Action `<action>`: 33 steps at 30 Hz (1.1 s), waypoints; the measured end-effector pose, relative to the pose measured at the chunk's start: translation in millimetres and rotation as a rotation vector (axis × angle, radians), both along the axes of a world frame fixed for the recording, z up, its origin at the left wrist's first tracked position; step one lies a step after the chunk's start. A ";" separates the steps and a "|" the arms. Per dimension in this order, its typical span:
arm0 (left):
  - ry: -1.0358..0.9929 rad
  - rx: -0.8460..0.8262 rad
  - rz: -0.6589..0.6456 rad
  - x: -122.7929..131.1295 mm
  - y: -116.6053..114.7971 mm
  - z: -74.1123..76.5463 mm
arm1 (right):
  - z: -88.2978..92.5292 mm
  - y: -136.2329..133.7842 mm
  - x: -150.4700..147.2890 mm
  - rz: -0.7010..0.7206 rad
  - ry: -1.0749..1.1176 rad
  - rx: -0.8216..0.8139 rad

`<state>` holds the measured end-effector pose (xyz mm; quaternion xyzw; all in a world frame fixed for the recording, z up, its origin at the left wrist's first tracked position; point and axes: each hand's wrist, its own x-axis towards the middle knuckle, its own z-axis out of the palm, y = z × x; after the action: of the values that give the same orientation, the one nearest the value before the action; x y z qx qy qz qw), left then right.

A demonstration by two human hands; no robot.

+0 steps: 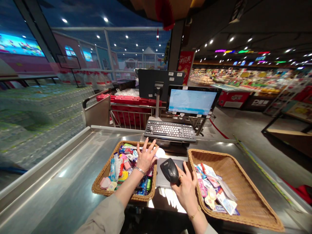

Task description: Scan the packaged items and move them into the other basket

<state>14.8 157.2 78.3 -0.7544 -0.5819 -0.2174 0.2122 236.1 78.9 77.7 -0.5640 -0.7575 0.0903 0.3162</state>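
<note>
A black handheld scanner sits in the right hand, its fingers curled closed around the body. Its long axis slants, with the nose pointing up and left toward the left hand. That hand is the nearer one to the small packets heaped in the left wicker basket. Its fingers are spread wide over the far part of the heap, with nothing visibly held. The scanner is above a flat grey plate between the two baskets. The right wicker basket has more flat packets along its left side. Both baskets stand on a steel checkout counter, near its far edge, below a keyboard and a lit screen.
</note>
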 end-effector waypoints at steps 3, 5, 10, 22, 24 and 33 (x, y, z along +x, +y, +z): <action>0.002 0.009 0.005 -0.2 -0.6 0.4 | 1.6 -0.5 -0.7 0.002 0.011 0.003; 0.005 0.020 0.010 -0.3 -1.5 1.2 | 2.6 -1.0 -0.8 0.006 0.015 0.005; 0.007 0.035 0.010 -1.2 -4.1 3.0 | 4.4 -2.7 0.0 0.016 0.004 0.003; -0.007 0.057 -0.005 -5.4 -1.5 -1.6 | 0.4 -4.8 6.4 0.003 -0.024 0.062; -0.003 0.054 -0.011 -6.1 -1.3 -1.5 | 2.0 -5.8 6.8 0.005 -0.026 0.066; 0.008 0.026 -0.009 -5.3 -4.4 3.6 | 4.9 -8.2 7.1 0.009 -0.040 0.074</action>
<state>9.5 152.8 81.9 -0.7550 -0.5747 -0.2229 0.2235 243.2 70.7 82.7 -0.5502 -0.7689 0.0524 0.3214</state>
